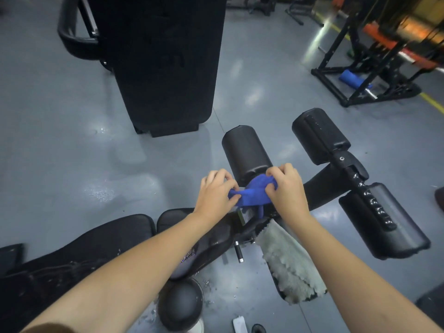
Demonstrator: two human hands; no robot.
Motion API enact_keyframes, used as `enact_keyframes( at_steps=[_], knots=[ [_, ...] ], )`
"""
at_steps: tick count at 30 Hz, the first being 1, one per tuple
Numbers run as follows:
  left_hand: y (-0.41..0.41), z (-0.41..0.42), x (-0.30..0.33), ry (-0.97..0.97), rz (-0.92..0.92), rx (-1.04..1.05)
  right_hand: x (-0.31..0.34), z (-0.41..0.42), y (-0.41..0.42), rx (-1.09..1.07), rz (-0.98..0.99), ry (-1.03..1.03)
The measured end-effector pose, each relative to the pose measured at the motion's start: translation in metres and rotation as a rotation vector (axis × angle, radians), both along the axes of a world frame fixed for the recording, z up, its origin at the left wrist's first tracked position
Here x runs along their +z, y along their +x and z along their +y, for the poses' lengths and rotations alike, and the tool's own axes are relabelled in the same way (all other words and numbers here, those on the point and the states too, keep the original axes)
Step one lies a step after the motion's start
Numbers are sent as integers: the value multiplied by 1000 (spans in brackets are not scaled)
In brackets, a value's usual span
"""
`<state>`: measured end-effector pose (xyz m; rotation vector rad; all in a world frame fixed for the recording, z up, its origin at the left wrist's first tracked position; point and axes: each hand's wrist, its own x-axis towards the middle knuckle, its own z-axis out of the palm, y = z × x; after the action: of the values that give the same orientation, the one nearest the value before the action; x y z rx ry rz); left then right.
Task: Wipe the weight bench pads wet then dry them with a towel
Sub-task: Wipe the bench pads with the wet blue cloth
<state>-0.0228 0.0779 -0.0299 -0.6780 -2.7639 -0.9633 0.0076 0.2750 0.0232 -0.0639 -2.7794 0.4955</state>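
— Blue cloth, bunched into a short rope: we have it in both hands, don't we?

— We do. Our left hand pinches one end, our right hand has its fingers curled round the other, and the cloth runs left to right between them, just in front of the near roller pad.

— So which way does the pad lie from us?

— Straight ahead of the hands, its long axis pointing away from us and a little to the left. The cloth touches or nearly touches its near end; we cannot tell which. Our right hand is the nearer one to it.

— Then we judge the wet wipe goes forward along that axis, right hand leading?

— Likely. The second roller pad sits further right, well apart. The white towel hangs below our right forearm over the bench frame, untouched, so drying is not yet begun.
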Motion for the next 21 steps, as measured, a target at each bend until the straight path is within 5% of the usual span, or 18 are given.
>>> enact_keyframes(
  at_steps=[10, 21],
  knots=[
    [6, -84, 14, 37, 103, 145, 41, -91, -11, 190, 153, -50],
    [38, -219, -25, -58, 3, 225, -30, -208, 15, 265, 47, -230]
  ],
)
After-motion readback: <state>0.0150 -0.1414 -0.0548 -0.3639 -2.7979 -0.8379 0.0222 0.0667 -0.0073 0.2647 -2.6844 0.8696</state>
